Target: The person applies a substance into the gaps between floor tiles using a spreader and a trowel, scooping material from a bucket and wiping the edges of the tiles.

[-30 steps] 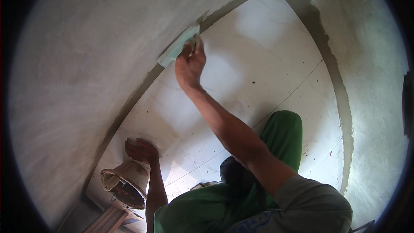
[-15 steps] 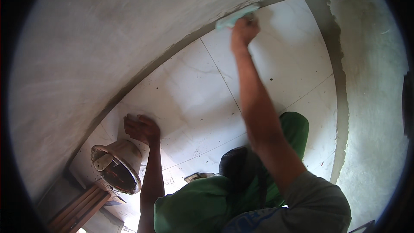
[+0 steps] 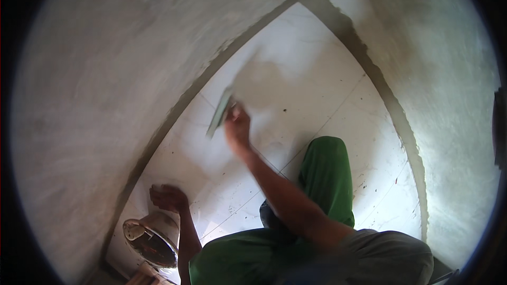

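My right hand (image 3: 238, 124) is closed round a flat, pale green trowel (image 3: 219, 113), blurred by motion. The trowel is held above the white floor tiles (image 3: 296, 37), its blade turned toward the left wall. My left hand (image 3: 169, 198) rests on the tiles near that wall, fingers loosely apart and holding nothing. Just below it in the picture is a mud-stained bucket (image 3: 168, 227) with dark, wet-looking residue inside.
Grey plastered walls (image 3: 105, 74) rise on the left and right, meeting at a far corner. A darker grey band (image 3: 348, 31) runs along their foot. My green-trousered knee (image 3: 327, 174) is bent over the tiles. Wooden slats (image 3: 145, 275) lie below the bucket.
My right hand has drawn the trowel away from the left wall's foot, back toward me. The view has swung right, showing the far corner nearer the middle. My left hand stays beside the bucket.
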`<control>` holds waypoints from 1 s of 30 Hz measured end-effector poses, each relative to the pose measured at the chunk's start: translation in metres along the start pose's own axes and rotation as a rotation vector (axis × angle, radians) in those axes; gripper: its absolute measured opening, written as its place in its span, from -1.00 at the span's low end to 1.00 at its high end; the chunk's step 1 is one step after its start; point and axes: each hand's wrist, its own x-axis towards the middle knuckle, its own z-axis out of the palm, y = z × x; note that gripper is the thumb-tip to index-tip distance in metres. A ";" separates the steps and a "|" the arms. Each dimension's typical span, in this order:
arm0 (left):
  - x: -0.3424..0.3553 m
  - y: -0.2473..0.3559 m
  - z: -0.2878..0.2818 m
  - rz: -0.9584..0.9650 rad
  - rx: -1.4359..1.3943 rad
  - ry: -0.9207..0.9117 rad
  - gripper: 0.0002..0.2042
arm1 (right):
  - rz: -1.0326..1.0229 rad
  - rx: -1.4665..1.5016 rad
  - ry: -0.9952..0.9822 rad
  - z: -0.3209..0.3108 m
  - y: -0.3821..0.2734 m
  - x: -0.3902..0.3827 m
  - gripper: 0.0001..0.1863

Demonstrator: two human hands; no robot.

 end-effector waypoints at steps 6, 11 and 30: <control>-0.003 0.024 0.025 0.014 -0.005 -0.009 -0.50 | 0.043 0.321 0.170 -0.149 -0.022 0.199 -0.69; -0.022 0.138 0.033 0.392 -0.092 0.015 -0.44 | 0.101 0.306 0.015 -0.181 -0.029 0.296 -0.68; -0.025 0.217 -0.033 0.351 -0.254 -0.206 -0.39 | 0.022 0.075 -0.025 -0.152 -0.028 0.472 -0.71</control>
